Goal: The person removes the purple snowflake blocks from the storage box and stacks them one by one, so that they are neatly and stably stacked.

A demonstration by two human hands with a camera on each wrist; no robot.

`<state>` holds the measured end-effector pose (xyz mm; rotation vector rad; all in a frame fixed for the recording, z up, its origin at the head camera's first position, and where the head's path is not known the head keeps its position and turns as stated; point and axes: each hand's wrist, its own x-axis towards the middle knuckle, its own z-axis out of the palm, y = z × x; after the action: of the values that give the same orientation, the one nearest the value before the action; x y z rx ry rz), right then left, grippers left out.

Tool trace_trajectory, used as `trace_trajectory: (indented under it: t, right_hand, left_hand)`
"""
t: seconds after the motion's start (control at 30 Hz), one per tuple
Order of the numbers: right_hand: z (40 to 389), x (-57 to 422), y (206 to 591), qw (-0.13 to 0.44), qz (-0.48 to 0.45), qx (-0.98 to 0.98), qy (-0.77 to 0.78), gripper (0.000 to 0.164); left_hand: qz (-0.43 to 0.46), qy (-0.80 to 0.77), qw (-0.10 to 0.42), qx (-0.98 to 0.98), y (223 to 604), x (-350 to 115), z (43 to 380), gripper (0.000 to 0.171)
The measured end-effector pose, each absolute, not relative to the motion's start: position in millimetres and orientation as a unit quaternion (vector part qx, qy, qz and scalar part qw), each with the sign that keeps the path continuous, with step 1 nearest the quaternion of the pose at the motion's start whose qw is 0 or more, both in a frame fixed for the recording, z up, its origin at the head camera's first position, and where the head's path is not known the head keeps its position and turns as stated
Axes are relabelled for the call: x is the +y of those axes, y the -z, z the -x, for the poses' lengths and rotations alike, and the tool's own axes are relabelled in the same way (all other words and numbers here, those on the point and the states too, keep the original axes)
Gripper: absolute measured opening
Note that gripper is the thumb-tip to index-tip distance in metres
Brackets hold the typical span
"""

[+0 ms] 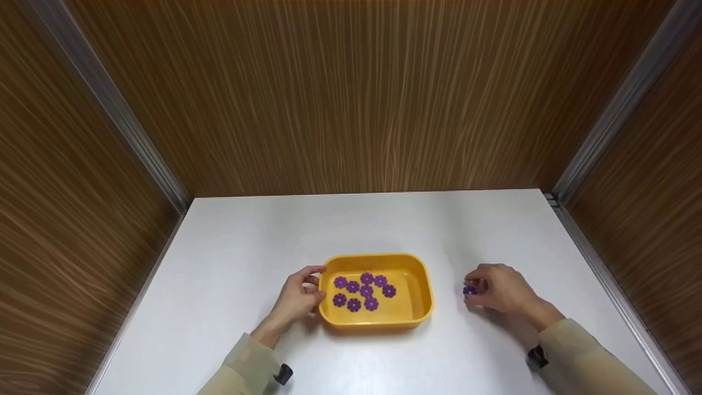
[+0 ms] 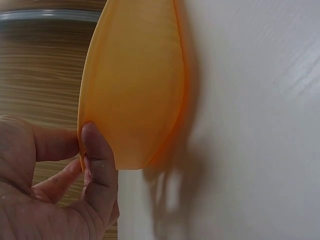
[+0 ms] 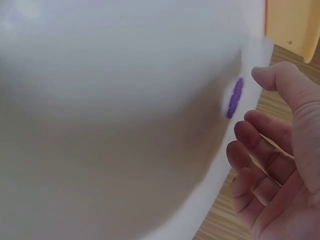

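A shallow yellow plastic tray [image 1: 406,307] stands on the white table, with several purple flower-shaped discs [image 1: 354,304] lying flat on its floor, mostly in the left and middle part. My left hand [image 1: 299,296] pinches the tray's left rim between thumb and fingers; the left wrist view shows the tray wall [image 2: 132,85] close up. Right of the tray, my right hand [image 1: 504,288] is around one more purple disc [image 3: 235,98]. Thumb and fingertips are spread on either side of that disc, with a gap to it in the right wrist view.
The white tabletop [image 1: 247,236] extends around the tray. Brown wood-grain panels [image 1: 373,99] rise at the back and both sides, with metal rails [image 1: 598,99] along the corners and edges.
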<state>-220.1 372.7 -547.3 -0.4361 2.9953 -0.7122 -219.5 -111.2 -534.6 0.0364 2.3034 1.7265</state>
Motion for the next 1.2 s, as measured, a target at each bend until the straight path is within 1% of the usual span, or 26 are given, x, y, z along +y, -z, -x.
trace_trajectory:
  t: [0.47,0.57,0.77,0.97,1.2]
  right_hand:
    - [223,353,522,-0.061,0.260,0.922,0.281,0.025]
    - [223,348,517,-0.060,0.272,0.911,0.306,0.025]
    - [226,333,509,-0.043,0.290,0.892,0.343,0.033]
    - [230,317,503,-0.037,0.316,0.882,0.347,0.039]
    - [238,298,504,-0.008,0.358,0.865,0.351,0.041]
  left_hand:
    - [-0.020,-0.597,0.134,0.791,536,-112,222,0.059]
    - [-0.021,-0.599,0.133,0.789,536,-112,222,0.058]
    - [-0.015,-0.597,0.133,0.791,535,-112,222,0.058]
    - [-0.012,-0.597,0.134,0.791,535,-112,221,0.057]
    - [-0.008,-0.588,0.139,0.797,536,-113,222,0.057]
